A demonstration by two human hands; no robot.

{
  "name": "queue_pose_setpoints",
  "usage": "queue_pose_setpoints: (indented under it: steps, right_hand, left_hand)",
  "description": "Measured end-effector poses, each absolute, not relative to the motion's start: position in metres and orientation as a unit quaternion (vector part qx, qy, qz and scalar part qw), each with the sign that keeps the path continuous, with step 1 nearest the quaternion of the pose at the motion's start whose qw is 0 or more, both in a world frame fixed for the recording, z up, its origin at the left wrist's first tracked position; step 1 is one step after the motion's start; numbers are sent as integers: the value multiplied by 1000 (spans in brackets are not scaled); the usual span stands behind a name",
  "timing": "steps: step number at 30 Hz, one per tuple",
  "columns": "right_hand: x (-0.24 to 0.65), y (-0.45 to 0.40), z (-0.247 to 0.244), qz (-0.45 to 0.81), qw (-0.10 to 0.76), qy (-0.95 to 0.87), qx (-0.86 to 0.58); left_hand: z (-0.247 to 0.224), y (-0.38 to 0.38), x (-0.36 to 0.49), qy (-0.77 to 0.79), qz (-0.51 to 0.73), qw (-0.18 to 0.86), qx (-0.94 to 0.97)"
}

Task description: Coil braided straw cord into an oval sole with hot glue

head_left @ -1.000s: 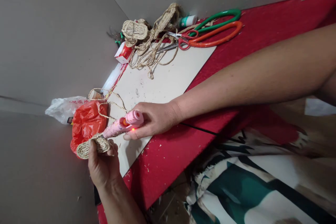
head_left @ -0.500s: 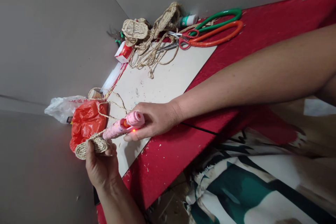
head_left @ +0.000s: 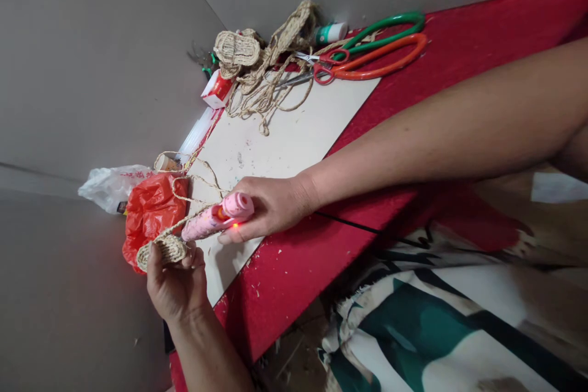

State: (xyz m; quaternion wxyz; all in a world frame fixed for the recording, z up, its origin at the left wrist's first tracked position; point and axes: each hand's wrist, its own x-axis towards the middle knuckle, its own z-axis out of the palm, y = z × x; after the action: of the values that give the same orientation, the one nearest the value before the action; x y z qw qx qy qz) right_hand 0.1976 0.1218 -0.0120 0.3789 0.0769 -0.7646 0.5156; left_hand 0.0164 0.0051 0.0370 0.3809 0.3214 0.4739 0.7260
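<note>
One woven coil [head_left: 168,250] sits pinched in the left hand [head_left: 179,289], beside the glue gun [head_left: 201,224] gripped by the right hand [head_left: 274,205].

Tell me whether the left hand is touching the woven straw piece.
Touching. The head view shows the left hand gripping the woven straw piece, its thumb laid across the strands.

A tan oval of coiled, braided straw cord [head_left: 168,250], a loose strand [head_left: 180,223] trailing from its edge, is held tilted as a pink, patterned plastic glue gun [head_left: 204,222], red light glowing, slants just beside it.
</note>
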Motion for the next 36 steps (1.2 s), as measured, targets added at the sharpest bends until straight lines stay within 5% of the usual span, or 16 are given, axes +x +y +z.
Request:
queue_pose_setpoints:
  steps: [36]
  right_hand:
    - [198, 118, -13, 483, 407, -768, 104]
  left_hand:
    - [36, 7, 16, 450, 748, 381, 305]
